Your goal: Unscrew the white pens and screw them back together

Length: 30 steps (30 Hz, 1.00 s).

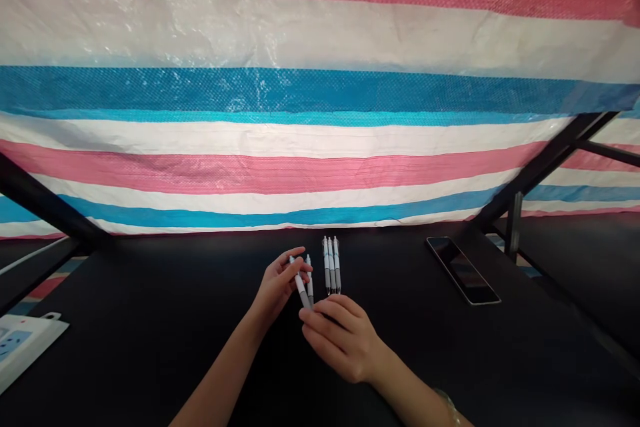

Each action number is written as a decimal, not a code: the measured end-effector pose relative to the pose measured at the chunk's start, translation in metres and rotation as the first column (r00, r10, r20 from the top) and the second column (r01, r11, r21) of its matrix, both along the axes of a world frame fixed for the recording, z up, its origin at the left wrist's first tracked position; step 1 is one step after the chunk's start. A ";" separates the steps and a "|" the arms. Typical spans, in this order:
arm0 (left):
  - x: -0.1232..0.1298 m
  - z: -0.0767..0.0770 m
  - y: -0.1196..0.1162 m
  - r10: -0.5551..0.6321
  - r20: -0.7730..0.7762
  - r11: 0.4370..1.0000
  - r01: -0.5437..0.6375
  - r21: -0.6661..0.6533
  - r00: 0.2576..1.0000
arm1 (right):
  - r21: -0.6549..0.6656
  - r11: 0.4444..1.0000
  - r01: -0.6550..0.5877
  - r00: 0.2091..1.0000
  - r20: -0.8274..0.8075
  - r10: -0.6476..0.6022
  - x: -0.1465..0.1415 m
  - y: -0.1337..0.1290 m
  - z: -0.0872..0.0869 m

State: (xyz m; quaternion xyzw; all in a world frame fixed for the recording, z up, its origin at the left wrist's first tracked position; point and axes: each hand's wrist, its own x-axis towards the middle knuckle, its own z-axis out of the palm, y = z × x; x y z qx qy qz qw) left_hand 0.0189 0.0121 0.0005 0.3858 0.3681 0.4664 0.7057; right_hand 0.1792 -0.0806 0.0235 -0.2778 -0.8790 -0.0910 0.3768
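- The left hand (pixel 277 283) and right hand (pixel 343 347) are together at the middle of the far edge of the black desk (pixel 150 293), with their fingers meeting over the pens.
- The left fingers pinch a slim white-and-grey retractable pen (pixel 301 288) near its upper end and hold it tilted above the desk, so its lower end points down toward the right hand.
- The right hand's fingertips are at or just beside that lower end. From this view I cannot tell whether they grip the pen or only touch it.
- A second pen (pixel 310 280) stands just beside the first, against the left hand's fingers. It looks held, though the fingers partly hide it.
- Three matching pens (pixel 331 265) lie side by side, close together, near the far edge, just beyond the right hand. Laid parallel this way, they take little room and stay apart from the two in hand.
- A smartphone (pixel 463 270) lies face up and angled near the far edge, to the right and well out of the hands' way.
- White packaging (pixel 25 353) with blue print sits at the left edge.
- A striped tarpaulin (pixel 320 93) hangs behind the desk, crossed by black metal frame bars (pixel 545 153).
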 end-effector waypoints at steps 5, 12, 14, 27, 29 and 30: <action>-0.010 0.002 0.008 -0.008 0.113 0.998 0.015 -0.061 0.994 | -0.232 0.973 0.023 0.996 -0.078 -0.042 -0.012 -0.001 -0.009; -0.015 0.000 0.011 -0.015 0.136 0.990 0.034 -0.137 0.991 | -0.766 0.442 -0.466 0.605 -0.641 -0.473 -0.041 -0.018 -0.018; -0.014 -0.001 0.010 -0.039 0.118 0.989 0.055 -0.140 0.992 | -0.668 0.105 -0.736 0.520 -0.659 -0.544 -0.046 -0.018 -0.021; -0.021 0.002 0.007 -0.282 0.153 0.951 0.297 -0.081 0.947 | -0.297 -0.275 -0.914 0.404 -0.646 -0.648 -0.043 -0.010 -0.029; -0.022 0.000 0.009 -0.237 0.127 0.963 0.250 -0.102 0.963 | -0.323 -0.284 -0.903 0.429 -0.630 -0.647 -0.041 -0.008 -0.029; -0.022 -0.001 0.009 -0.221 0.114 0.966 0.234 -0.114 0.969 | -0.340 -0.289 -0.895 0.444 -0.620 -0.646 -0.041 -0.008 -0.030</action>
